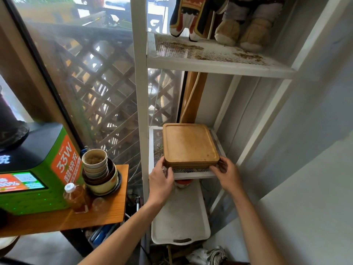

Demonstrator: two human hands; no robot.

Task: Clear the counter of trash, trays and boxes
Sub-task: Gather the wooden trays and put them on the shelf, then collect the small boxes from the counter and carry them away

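A stack of square wooden trays (190, 144) lies on the middle mesh shelf (191, 175) of a white metal rack. My left hand (162, 177) grips the stack's near left corner. My right hand (226, 172) grips its near right corner. Both sets of fingers curl around the front edge of the trays. The stack rests flat on the shelf.
A white plastic tray (179, 217) sits on the lower shelf. To the left, a wooden counter (107, 213) carries a green charging kiosk (34, 169), a stack of bowls (99, 171) and a tea bottle (75, 197). Plush toys (219, 18) stand on the top shelf. A grey wall stands at right.
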